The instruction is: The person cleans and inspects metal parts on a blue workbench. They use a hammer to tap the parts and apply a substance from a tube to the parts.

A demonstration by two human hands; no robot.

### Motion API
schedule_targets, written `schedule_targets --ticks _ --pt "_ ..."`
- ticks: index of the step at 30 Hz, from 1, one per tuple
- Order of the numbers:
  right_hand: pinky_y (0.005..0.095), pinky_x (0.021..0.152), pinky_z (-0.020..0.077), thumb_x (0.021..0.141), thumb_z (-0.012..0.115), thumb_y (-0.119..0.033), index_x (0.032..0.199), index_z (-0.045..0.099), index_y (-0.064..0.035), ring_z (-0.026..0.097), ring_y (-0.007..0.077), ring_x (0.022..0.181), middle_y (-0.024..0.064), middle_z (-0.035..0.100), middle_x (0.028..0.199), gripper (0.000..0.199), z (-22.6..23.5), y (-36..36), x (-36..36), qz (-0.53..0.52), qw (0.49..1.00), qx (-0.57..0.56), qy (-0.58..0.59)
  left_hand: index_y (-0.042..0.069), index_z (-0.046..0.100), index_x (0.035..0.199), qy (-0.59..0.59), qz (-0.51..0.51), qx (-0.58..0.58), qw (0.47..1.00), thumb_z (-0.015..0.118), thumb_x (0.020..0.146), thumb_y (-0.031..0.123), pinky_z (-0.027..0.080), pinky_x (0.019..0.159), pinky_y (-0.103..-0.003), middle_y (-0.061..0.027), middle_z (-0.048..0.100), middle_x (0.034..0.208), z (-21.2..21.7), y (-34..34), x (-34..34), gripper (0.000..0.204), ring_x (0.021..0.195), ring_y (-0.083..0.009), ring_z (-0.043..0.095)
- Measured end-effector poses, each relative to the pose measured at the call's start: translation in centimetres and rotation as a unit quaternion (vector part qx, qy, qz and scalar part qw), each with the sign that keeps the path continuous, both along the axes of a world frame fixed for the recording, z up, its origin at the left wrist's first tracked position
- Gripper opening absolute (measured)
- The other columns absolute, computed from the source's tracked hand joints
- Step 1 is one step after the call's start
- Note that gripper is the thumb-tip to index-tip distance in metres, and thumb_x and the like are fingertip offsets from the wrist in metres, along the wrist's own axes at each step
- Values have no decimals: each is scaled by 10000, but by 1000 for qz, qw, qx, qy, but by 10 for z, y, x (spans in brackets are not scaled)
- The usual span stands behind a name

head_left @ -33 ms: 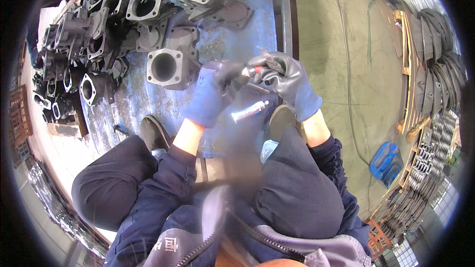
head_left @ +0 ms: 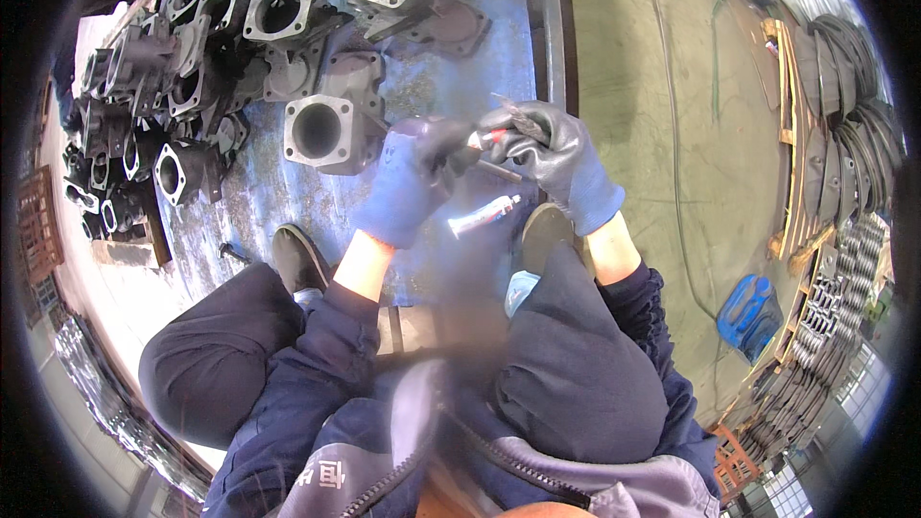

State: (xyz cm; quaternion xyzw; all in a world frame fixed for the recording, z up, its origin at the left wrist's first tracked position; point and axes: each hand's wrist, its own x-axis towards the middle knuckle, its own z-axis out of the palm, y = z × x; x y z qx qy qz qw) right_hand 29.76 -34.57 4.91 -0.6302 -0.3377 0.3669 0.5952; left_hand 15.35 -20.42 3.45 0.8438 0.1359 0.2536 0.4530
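Both my hands wear blue gloves with dark coated fingers and meet in front of me over the blue work surface. The dark fingers of my left hand (head_left: 414, 168) are closed at one end of a small red-and-white piece (head_left: 491, 137); they are partly blurred. My right hand (head_left: 547, 153) is closed round its other end, with a thin grey pointed scrap (head_left: 523, 118) sticking up by the fingers. What kind of thing the piece is stays hidden by the gloves. Below them a white tube (head_left: 484, 216) with a narrow nozzle lies on the blue surface (head_left: 230, 221).
A square-flanged metal casting (head_left: 319, 131) stands left of my hands. Several similar dark castings (head_left: 192, 86) crowd the far left. A dark bolt (head_left: 233, 252) lies by my left shoe (head_left: 299, 259). On the right floor are a blue plastic case (head_left: 750, 317) and stacked dark parts (head_left: 844, 153).
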Motion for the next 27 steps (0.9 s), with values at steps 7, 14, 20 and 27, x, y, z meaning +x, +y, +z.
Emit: schedule_targets --ticks 7,14,20,27 --pt "268 811 550 830 687 7 1086 662 -15 662 118 887 55 708 984 258 -1 -2 -9 -22 998 45 34 54 672 981 -20 -20 29 999 753 777 58 502 658 -402 -148 661 831 5 1 -4 219 755 -305 650" --pt "292 748 558 885 652 -58 1058 653 -30 694 151 846 96 715 938 175 4 -6 -15 -32 995 5 -93 67 675 1003 -7 0 1 1000 754 789 83 507 702 -387 -140 673 895 1 -10 -6 229 813 -316 639" --pt "296 673 543 904 556 -10 1038 651 -44 689 172 765 113 704 874 168 -8 -14 -16 27 974 -88 -206 80 692 1017 120 -116 66 984 686 771 40 511 745 -401 -139 678 905 19 3 -3 249 820 -323 649" --pt "274 706 532 867 562 46 1138 632 -29 652 160 782 114 695 922 290 -30 -19 -23 45 973 -224 28 98 682 976 219 -158 214 939 670 765 63 524 767 -417 -139 684 898 11 3 -12 215 840 -334 659"
